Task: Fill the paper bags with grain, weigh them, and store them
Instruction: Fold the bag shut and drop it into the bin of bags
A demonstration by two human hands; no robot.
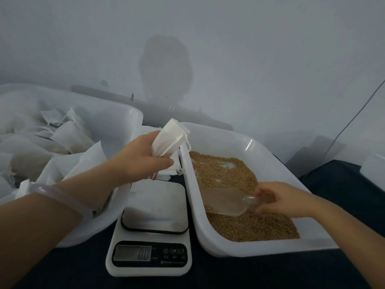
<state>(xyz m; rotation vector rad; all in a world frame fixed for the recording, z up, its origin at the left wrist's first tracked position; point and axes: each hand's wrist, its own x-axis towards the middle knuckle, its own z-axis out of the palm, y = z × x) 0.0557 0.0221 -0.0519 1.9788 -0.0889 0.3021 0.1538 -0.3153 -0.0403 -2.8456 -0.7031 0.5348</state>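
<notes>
2 white plastic tubs flank 1 digital kitchen scale (pixel 150 257) on a dark tabletop: the bag tub (pixel 125 113) at 9 o'clock of the scale, the grain tub (pixel 260 250) at 3 o'clock. There is 1 clear plastic scoop (pixel 227 202) and 1 paper bag (pixel 169 138) in hand. The loose white bags (pixel 68 134) heaped in the bag tub are too crumpled together to count.

The left hand (pixel 141 157), with 1 pale bangle (pixel 60 195) on its wrist, reaches forward. Its fingers and thumb are curled tightly round the lower part of the paper bag, which is held at 12 o'clock of the scale's steel platform (pixel 156 205), beside the grain tub's near-left rim. The right hand (pixel 277 200) is inside the grain tub and pinches the scoop's handle with curled fingers, the scoop's mouth pointing toward 9 o'clock and lying on the grain (pixel 225 174).

The bag is white, creased and tilted, mouth uppermost toward 1 o'clock, with a thin drawstring hanging from its top. The grain is golden-brown and thin enough to bare 2 patches of the tub floor. The scale's display (pixel 133 253) shows zeros.
</notes>
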